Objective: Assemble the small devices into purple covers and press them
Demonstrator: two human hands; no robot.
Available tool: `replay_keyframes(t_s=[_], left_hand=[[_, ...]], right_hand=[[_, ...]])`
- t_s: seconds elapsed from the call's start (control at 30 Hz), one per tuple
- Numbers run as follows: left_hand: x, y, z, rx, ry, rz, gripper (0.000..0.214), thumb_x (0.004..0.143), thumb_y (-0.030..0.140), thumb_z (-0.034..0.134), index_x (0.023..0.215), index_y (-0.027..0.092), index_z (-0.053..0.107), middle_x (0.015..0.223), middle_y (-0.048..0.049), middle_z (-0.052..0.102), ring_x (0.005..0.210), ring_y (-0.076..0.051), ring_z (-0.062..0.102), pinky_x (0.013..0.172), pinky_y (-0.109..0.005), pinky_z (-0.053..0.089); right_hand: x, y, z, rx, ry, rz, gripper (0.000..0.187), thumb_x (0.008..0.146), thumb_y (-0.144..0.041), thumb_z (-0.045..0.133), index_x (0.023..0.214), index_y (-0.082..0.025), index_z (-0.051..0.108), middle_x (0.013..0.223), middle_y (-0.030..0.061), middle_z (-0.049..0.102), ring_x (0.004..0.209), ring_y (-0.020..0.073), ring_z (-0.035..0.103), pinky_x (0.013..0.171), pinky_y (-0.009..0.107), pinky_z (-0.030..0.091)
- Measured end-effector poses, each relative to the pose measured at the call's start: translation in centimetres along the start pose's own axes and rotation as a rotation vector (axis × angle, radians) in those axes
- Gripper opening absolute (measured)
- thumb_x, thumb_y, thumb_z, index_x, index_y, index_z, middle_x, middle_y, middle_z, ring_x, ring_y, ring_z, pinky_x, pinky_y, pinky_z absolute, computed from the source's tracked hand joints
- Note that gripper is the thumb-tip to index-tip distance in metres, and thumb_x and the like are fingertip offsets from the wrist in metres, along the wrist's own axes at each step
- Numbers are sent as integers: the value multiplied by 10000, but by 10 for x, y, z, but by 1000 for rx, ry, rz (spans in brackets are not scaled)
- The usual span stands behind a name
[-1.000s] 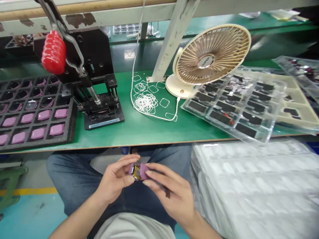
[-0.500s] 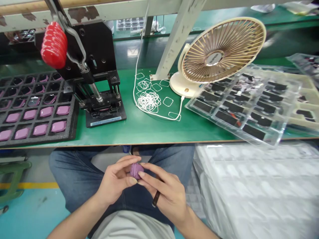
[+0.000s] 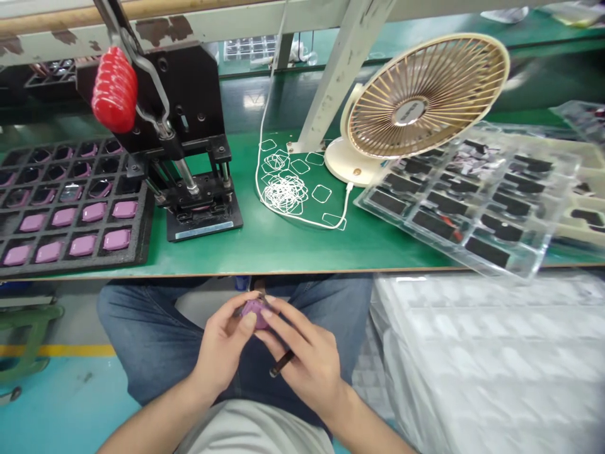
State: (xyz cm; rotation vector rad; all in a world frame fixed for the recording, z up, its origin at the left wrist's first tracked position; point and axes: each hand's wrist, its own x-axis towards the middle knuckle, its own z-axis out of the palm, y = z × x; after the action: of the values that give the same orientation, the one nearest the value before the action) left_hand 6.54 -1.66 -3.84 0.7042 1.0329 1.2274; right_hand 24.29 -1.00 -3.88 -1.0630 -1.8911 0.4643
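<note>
Between both hands, above my lap, is a small purple watch case (image 3: 256, 313), partly covered by the fingers. My left hand (image 3: 225, 343) pinches its left side with the thumb on the near face. From the right, my right hand (image 3: 305, 353) grips the same case with thumb and fingertips. A short dark stick-like tool (image 3: 282, 364) is tucked in the right hand below the fingers; its kind cannot be made out. On the bench, similar purple cases (image 3: 116, 239) sit in a black foam tray (image 3: 142, 243).
A black hand press (image 3: 203, 205) with a red handle (image 3: 115, 89) stands beyond the left hand. White ring gaskets (image 3: 285, 192) lie near a fan (image 3: 411, 113). Clear trays (image 3: 472, 208) of black parts overhang the bench edge at right, above a wrapped tray stack (image 3: 472, 353).
The watch case has been tilted and raised slightly between my fingers. The dark tool in my right hand has swung to a flatter angle. The whole view has shifted a little.
</note>
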Motion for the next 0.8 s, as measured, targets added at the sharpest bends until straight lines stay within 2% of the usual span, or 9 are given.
replay_keyframes(t_s=[0.1,0.2,0.27,0.37,0.47,0.57,0.63,0.7,0.8], left_hand=[[3,4,-3,-31,0,-19,254,955,291,814,1209,275,821,1115,-69,829,1014,-178,780,964,-255,599],[5,8,-8,-24,-62,14,256,936,254,833,1190,277,834,1078,-64,837,975,-161,784,941,-233,598],[5,9,-9,-21,-105,46,225,935,247,832,1158,268,846,1041,-61,834,959,-157,777,921,-228,599],[4,7,-10,-45,-110,109,168,915,240,848,1081,260,865,992,-55,823,937,-163,771,891,-234,608],[3,8,-10,-44,-49,92,193,916,247,850,1100,301,864,1012,-48,835,938,-167,788,903,-239,612],[3,18,-11,96,-35,57,273,907,285,862,1177,327,847,1129,-72,825,1040,-203,782,969,-280,606],[2,28,-15,225,-44,117,326,881,318,886,1204,311,841,1219,-103,782,1129,-242,748,1005,-320,597],[0,36,-23,288,-37,151,344,878,346,884,1215,295,837,1191,-114,750,1101,-247,735,973,-333,605],[-3,43,-41,247,10,96,298,860,350,899,1146,283,856,1032,-78,734,940,-195,737,862,-279,607]], right_hand=[[12,-3,-5,65,-142,154,173,1089,-316,621,1218,-201,630,1038,79,706,894,205,722,707,297,549],[19,-2,-8,75,-337,79,161,1097,-290,489,978,-220,571,820,15,609,681,171,592,583,295,369],[20,-1,-6,113,-354,8,214,1089,-254,467,879,-225,494,758,-5,546,617,155,506,575,308,297],[22,-2,0,180,-298,7,252,1084,-233,503,840,-225,441,706,-30,479,581,139,437,580,311,252],[25,-3,4,252,-267,66,272,1097,-265,511,835,-221,451,700,-34,473,591,134,442,584,292,260],[29,-4,3,408,-325,199,331,1130,-351,490,827,-219,469,706,-35,474,596,132,447,576,252,331],[31,-4,5,451,-389,280,350,1140,-394,490,840,-214,512,713,-31,494,609,138,465,573,239,371],[35,-4,11,419,-445,270,336,1133,-388,513,849,-210,544,720,-25,524,618,141,488,571,239,379],[49,-8,21,348,-564,126,212,1099,-316,556,925,-210,615,787,-7,610,660,149,561,599,248,415]])
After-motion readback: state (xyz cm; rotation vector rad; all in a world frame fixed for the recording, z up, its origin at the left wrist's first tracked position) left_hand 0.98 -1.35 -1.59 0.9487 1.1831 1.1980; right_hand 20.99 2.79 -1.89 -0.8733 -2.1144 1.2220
